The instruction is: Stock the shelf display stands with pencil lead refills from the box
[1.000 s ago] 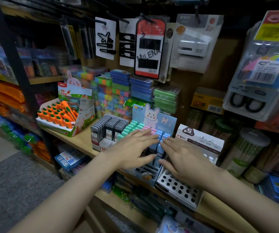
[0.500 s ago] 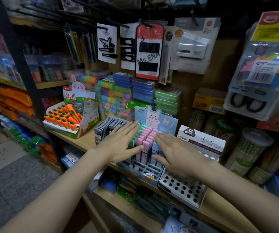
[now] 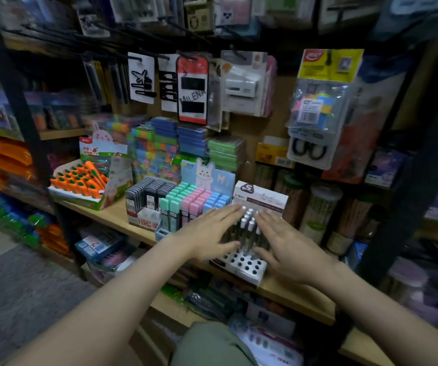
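A white display stand [image 3: 241, 268] with round holes sits on the wooden shelf [image 3: 112, 215]. Several clear lead refill tubes [image 3: 249, 228] with silver caps stand in its back rows. My left hand [image 3: 210, 231] lies flat against the left side of the tubes, fingers straight. My right hand [image 3: 286, 241] lies flat against their right side. To the left stands a bunny-printed stand [image 3: 207, 178] filled with green, pink and blue refill cases [image 3: 194, 199]. Further left is a stand of black refill cases [image 3: 149, 194].
A carrot-pen display box [image 3: 85, 183] stands at the shelf's left. Stacked colourful cases [image 3: 159, 149] fill the back. Pencil jars [image 3: 318, 210] stand to the right of the white stand. Hair clips and scissors packs hang above. A lower shelf [image 3: 291, 305] runs below.
Both hands have moved right, from the pastel cases in the bunny stand to the clear tubes in the white stand. The view has pulled back and tilted up.
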